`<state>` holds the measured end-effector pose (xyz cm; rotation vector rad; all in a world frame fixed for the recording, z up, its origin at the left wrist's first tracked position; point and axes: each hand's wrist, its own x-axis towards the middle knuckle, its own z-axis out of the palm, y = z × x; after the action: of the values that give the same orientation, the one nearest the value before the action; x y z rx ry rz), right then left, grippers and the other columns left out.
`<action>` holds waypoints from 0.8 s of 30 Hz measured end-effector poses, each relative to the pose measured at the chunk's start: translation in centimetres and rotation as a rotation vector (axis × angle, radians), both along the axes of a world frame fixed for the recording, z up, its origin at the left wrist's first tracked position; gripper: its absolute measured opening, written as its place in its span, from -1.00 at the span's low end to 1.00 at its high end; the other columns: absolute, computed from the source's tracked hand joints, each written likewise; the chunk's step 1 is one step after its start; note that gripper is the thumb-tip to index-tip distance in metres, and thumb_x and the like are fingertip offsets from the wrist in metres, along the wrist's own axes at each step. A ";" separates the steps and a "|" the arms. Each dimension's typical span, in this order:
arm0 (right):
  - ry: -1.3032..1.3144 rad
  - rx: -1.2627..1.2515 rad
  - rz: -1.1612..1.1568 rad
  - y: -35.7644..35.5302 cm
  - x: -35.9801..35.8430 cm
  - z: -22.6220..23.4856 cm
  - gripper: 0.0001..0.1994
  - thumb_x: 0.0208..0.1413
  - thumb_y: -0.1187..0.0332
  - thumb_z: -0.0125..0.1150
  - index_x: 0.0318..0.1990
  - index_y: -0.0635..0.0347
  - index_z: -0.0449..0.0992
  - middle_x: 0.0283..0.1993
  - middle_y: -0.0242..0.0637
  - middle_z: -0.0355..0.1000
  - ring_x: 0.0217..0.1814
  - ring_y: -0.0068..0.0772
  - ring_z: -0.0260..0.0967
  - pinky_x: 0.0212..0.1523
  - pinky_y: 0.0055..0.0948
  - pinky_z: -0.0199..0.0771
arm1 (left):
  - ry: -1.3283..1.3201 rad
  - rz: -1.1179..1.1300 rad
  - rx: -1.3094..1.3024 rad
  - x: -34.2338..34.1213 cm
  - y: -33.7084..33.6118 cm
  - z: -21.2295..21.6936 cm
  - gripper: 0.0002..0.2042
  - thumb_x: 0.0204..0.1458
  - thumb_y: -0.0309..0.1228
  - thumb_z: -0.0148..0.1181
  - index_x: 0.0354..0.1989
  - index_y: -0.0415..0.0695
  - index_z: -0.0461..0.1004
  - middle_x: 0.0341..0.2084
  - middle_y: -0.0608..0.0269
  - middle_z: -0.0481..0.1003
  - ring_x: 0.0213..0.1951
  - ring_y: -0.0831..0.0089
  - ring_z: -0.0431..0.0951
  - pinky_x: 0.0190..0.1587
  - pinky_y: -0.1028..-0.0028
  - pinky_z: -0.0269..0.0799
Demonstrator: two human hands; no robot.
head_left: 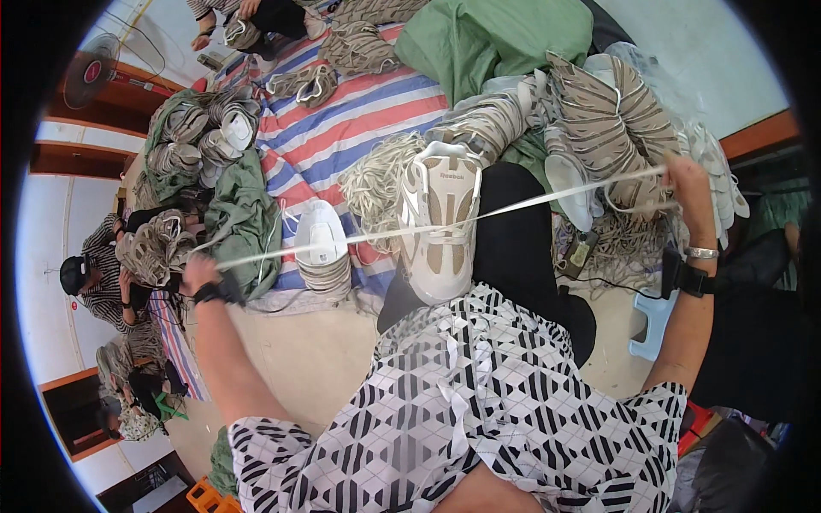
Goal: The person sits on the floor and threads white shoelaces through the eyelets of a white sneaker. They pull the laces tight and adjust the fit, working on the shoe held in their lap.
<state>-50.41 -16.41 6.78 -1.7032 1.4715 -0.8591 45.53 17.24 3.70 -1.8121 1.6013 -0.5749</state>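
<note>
Short-sleeved top in a black-and-white geometric cube print, black trousers, black wrist straps on both arms, plus a silver bracelet on the right.

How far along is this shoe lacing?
The lace is already threaded through the low eyelets of the sneaker on the lap. In hand: the left hand and right hand hold its two ends pulled wide apart. Left: the upper eyelets look empty, and unlaced-looking shoes lie piled behind.

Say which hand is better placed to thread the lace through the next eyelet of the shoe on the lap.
Probably the left hand. Both hands hold the lace taut across the shoe, but the right hand is stretched farther out, up by the shoe pile. It's a close call.
</note>
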 end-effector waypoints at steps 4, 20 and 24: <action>0.367 0.198 0.056 2.7 -4.6 -5.2 -0.62 0.09 0.11 0.17 -0.53 0.31 0.53 -0.57 -0.17 0.43 -0.53 -0.38 0.32 -0.46 -0.40 0.26 | 0.146 0.933 -0.179 1.6 4.7 4.4 -0.71 -0.09 -0.24 0.24 -0.26 -0.19 0.58 -0.22 -0.02 0.58 -0.16 0.09 0.59 -0.15 0.17 0.50; -0.250 0.440 0.605 5.2 20.7 0.0 -0.78 0.12 0.46 0.11 -0.07 0.23 0.47 -0.46 -0.37 0.51 -0.58 -0.64 0.41 -0.58 -0.64 0.39 | 1.988 0.161 -0.424 -42.8 -17.6 -4.1 -0.83 0.17 -0.47 -0.10 -0.22 -0.16 0.46 -0.55 0.31 0.41 -0.52 0.51 0.43 -0.47 0.45 0.36; -0.274 0.420 0.362 7.5 23.6 -4.5 -0.82 0.14 0.43 0.11 -0.11 0.22 0.49 -0.42 -0.34 0.53 -0.53 -0.63 0.47 -0.57 -0.65 0.39 | 2.225 0.290 -0.389 -47.9 -16.6 -3.7 -0.78 0.20 -0.45 -0.15 -0.03 -0.22 0.30 -0.46 0.26 0.44 -0.39 0.59 0.44 -0.30 0.57 0.37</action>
<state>-26.80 -8.87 2.30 -1.4098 1.0286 -0.5177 -2.38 0.68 -0.04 -2.8789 2.0372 2.2080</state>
